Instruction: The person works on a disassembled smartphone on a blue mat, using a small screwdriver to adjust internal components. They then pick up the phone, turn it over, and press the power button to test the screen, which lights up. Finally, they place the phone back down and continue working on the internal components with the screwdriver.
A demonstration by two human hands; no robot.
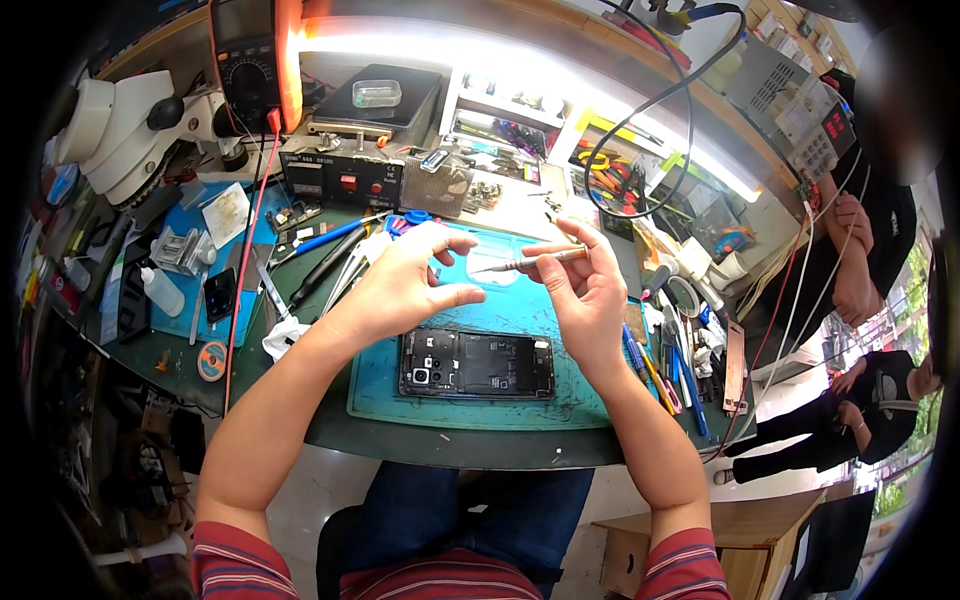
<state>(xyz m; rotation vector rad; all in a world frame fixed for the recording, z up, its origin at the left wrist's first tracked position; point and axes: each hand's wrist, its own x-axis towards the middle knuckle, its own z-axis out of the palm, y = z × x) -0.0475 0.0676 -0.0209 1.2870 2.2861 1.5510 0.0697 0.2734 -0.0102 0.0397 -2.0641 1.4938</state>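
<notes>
Head view: far left of the left fingers, a white microscope with a black round knob (120, 140) is standing. Nearer those fingers, but well apart from them, a white plastic squeeze bottle (162, 292) is sitting. The left hand (405, 285) is hovering, its thumb and fingers curving apart. Below the fingers of both hands, 1 black rectangular phone with its inner parts exposed (476, 366) is lying on a blue-green work mat (500, 411), its camera lenses facing up at its left end. A slim copper-and-grey pen-like tool (545, 261) is pointing its thin tip towards the left fingers' gap. The right hand (585, 300) is clamping the tool's copper end between thumb and fingers. Right of those fingers, blue, yellow and pink slim tools (650, 375) are lying close together. Farther right, a person in black (895, 235) is crossing 2 forearms.
</notes>
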